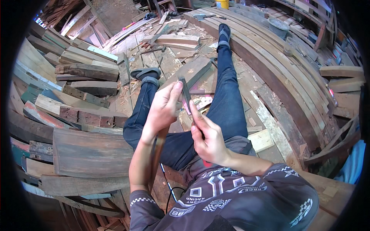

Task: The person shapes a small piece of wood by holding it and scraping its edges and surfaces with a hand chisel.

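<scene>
My left hand [165, 102] is closed, its thumb laid along a narrow, dark, blade-like piece [185, 91] held upright over my lap. A brown wooden shaft [158, 146] runs down from below that hand beside my forearm; whether it joins the dark piece is hidden. My right hand [211, 140] is near the piece's lower end, index finger stretched up against it and the other fingers curled; the inside of the curl does not show. Beyond my hands, a thick wooden block [192, 73] lies slantwise on the floor between my legs.
Stacked planks and beam offcuts [90, 73] crowd my left side. Long curved-looking beams [269, 69] run along my right, with an axe-like tool [206, 16] on their far end. A grey bucket [278, 27] and yellow bucket [222, 4] stand farther back. Wood chips [140, 79] litter the floor.
</scene>
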Tool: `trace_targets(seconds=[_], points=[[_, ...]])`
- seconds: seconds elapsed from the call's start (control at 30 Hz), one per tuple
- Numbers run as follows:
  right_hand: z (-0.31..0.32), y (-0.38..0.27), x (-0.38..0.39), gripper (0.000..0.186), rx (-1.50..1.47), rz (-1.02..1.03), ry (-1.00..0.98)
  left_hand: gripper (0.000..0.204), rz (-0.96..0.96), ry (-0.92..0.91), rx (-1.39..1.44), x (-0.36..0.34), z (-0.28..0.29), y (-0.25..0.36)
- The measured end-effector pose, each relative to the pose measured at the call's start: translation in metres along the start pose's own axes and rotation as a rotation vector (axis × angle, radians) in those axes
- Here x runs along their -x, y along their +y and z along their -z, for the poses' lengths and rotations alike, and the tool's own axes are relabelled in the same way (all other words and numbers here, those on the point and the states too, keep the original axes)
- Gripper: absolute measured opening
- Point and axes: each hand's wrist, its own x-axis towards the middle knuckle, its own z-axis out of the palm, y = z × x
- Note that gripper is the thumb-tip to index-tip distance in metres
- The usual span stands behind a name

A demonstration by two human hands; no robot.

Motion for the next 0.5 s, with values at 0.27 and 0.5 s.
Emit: trace_targets(seconds=[0.27, 0.5], points=[[-0.001, 0.009, 0.005, 0.054, -0.054, -0.057, 0.033, 0.023, 0.246, -0.083, 0.241, 0.000, 0.006, 0.015], [0.002, 0.015, 0.002, 0.058, -0.068, -0.056, 0.043, 0.021, 0.156, -0.074, 0.213, -0.002, 0.023, 0.018]])
